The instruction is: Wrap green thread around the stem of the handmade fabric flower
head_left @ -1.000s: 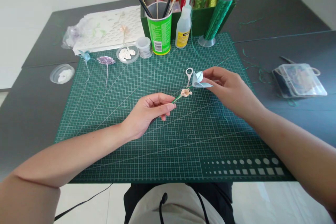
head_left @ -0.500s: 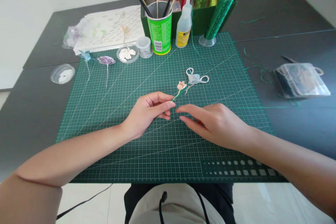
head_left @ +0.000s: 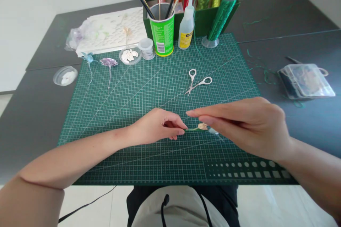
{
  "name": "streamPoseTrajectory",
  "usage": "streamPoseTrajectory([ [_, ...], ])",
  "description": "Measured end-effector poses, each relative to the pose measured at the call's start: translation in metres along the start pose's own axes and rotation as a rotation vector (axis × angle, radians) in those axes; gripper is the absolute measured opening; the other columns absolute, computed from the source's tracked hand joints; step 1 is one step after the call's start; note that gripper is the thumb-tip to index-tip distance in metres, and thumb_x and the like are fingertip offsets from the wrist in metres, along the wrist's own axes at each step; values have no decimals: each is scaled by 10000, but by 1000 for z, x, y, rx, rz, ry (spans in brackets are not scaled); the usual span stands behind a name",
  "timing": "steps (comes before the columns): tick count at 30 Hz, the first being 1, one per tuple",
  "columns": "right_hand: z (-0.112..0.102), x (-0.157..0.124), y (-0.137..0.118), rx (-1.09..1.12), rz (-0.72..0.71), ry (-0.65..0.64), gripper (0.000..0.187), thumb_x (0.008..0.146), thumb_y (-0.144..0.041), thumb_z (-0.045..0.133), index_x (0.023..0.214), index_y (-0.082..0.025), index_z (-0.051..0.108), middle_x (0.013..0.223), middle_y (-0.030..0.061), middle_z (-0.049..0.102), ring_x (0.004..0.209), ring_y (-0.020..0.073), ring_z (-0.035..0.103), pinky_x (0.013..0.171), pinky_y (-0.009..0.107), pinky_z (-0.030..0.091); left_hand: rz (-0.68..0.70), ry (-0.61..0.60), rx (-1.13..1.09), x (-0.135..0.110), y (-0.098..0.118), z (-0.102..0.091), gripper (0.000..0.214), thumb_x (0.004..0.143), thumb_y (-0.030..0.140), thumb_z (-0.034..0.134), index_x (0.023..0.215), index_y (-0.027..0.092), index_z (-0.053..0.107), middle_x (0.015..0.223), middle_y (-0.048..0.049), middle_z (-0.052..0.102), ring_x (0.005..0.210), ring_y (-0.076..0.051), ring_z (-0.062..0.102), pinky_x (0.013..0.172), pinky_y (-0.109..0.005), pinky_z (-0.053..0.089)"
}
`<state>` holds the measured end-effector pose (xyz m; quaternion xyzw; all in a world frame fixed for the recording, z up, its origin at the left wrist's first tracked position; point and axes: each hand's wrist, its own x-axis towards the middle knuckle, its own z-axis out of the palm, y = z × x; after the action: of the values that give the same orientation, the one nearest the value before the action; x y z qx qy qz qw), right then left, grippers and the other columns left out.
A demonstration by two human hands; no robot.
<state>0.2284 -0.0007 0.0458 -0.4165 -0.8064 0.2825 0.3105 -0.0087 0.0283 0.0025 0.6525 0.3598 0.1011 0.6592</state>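
Note:
In the head view, my left hand (head_left: 157,126) pinches the green-wrapped stem of a small artificial flower (head_left: 203,126) with peach petals. The stem lies nearly level, its bloom pointing right. A pale blue bloom (head_left: 213,131) sits just beyond the peach one, partly behind my right hand. My right hand (head_left: 247,124) is raised over the blooms, thumb and forefinger stretched left and pressed together; whatever they may hold is too small to make out. Scissors (head_left: 191,84) with white handles lie spread on the green cutting mat (head_left: 149,88), above both hands.
Purple (head_left: 109,62) and blue (head_left: 87,57) wire-stemmed flowers lie on the mat's left, near a dish of white petals (head_left: 130,56). Behind stand a green can of brushes (head_left: 162,37), a glue bottle (head_left: 186,30) and a green tube (head_left: 222,16). A clear box (head_left: 306,81) sits right.
Both hands have come lower and to the right. The flower has swung from slanting upward to nearly level, away from the scissors. My right hand has risen over the blooms, its fingers closing together.

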Motion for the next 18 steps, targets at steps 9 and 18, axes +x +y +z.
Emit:
streamPoseTrajectory([
  [9, 12, 16, 26, 71, 165, 12, 219, 972, -324, 628, 1057, -300, 828, 1050, 10, 815, 947, 258, 786, 777, 385, 650, 41, -82, 33, -2, -1, 0, 98, 877, 219, 754, 946, 167, 799, 796, -26, 776, 632, -97, 712, 597, -172, 567],
  [18, 19, 19, 44, 42, 153, -61, 240, 979, -320, 605, 1051, -260, 826, 1043, 8, 819, 927, 246, 788, 767, 360, 628, 20, -87, -106, 0, 0, 0, 28, 841, 155, 770, 864, 153, 754, 739, 1, 740, 631, -82, 697, 593, -164, 561],
])
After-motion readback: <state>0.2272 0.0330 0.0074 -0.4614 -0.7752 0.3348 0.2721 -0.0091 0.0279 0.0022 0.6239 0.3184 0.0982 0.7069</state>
